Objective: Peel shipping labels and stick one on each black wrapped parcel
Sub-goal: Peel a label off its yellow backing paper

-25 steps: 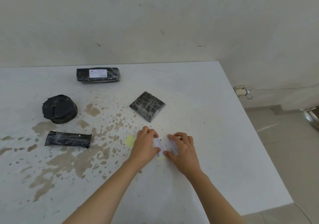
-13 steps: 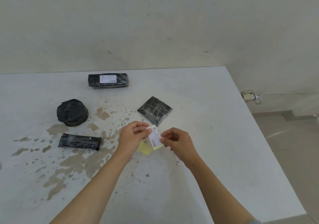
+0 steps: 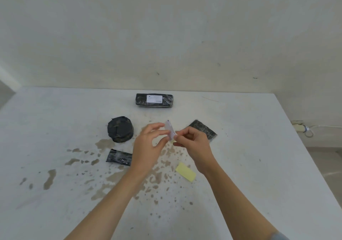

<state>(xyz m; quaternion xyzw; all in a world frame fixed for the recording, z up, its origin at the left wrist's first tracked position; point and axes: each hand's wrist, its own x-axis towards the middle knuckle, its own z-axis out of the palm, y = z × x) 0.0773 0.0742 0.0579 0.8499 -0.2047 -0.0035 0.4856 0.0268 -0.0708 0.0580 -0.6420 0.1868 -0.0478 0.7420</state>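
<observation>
Shipping label (image 3: 170,131): held in the air above the surface (image 3: 240,165), between both hands. The left hand (image 3: 148,143) pinches its left side between thumb and forefinger. The right hand (image 3: 194,143) pinches its lower right edge with curled fingertips. Both grips are narrow and closed on the label. The label stands nearly on edge to the camera, its long axis running from the upper far end down toward the person. It cannot be told whether its backing is fully off.

Finding on position: the flat square parcel (image 3: 205,131) lies just beyond and to the right of the grip, partly hidden behind the right hand, and bears no visible label. It is the nearest candidate, and the right hand is the nearer to it. The round parcel (image 3: 120,129) lies left of the grip, past the left hand, and is also bare. The short bar parcel (image 3: 119,158) lies left of the grip and nearer the person, with one end hidden by the left wrist. The long parcel (image 3: 154,100) lies well beyond the grip and already carries a white label (image 3: 154,99).

A yellow slip (image 3: 185,171) lies flat on the surface on the near side of the grip, beside the right wrist. It is judged to be a spent backing.

Assessment: one parcel is done and three remain. The coming move is judged to be a short carry forward and right. The label must be turned flat, adhesive face down, before contact.
</observation>
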